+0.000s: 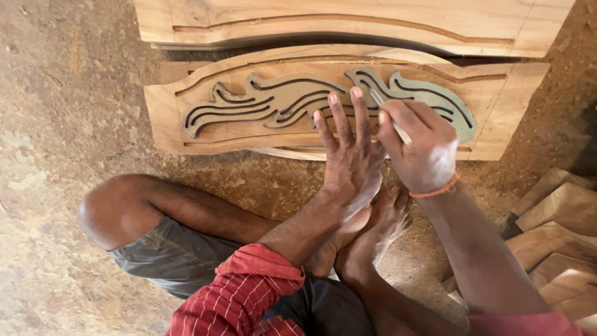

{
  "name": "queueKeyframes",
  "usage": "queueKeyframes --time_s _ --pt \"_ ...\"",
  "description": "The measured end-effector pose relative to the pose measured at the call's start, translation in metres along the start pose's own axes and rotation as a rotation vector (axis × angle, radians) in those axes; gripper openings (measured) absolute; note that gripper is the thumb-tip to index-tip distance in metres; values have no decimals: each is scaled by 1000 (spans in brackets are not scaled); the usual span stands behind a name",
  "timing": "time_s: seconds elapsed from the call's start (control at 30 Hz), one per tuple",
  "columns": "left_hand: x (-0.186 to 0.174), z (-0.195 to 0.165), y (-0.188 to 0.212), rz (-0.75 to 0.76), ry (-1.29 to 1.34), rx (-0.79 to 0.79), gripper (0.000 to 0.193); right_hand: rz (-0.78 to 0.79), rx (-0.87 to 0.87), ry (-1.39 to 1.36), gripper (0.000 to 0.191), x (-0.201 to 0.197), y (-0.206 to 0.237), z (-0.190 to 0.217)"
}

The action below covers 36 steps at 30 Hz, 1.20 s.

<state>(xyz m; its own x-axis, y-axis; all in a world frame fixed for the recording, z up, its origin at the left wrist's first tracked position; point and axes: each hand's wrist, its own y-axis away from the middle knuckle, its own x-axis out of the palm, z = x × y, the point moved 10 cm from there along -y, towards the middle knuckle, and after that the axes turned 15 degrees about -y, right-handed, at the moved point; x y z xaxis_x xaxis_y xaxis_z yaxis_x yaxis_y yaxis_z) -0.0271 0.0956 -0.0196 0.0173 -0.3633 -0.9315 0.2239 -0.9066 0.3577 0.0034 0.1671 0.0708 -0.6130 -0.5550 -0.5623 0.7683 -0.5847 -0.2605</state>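
Watching the head cam feed here, going left to right. Over on the left it's just sawdusty dirt floor (56, 112), then a bent bare knee (102, 211) above dark shorts (174, 258) and a red striped sleeve (239, 292). The carved wooden panel (168, 112) lies flat on the floor in the middle far part, with a grey wavy stencil (273, 102) laid on its recessed face. The left hand (348, 155) is spread open, fingers flat on the stencil, pinning it — not gripping anything. Just right of it, nearly touching, the right hand (423, 146) is curled tight around a pencil (388, 115), tip at the stencil's edge. Orange thread (435, 190) on that wrist. Another carved board (348, 22) sits further back — loose wood offcuts (559, 236) on the near right.
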Motion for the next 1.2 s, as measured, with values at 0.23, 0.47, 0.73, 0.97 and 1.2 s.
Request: queueKeyframes --time_s 0.23,0.47,0.73,0.97,1.2 --pt "-5 2 -1 -20 -31 -13 79 -10 41 -35 11 4 -14 -10" --pt "-3 -2 -1 32 55 13 82 0 109 -85 13 -4 -18 -12" --pt "-5 1 -3 26 6 7 81 -48 88 -77 11 0 -15 -12" --pt "3 -2 -3 129 36 46 78 -33 90 -305 14 1 -19 -37" --pt "2 -3 -4 98 18 40 89 -31 353 -472 16 -3 -20 -61"
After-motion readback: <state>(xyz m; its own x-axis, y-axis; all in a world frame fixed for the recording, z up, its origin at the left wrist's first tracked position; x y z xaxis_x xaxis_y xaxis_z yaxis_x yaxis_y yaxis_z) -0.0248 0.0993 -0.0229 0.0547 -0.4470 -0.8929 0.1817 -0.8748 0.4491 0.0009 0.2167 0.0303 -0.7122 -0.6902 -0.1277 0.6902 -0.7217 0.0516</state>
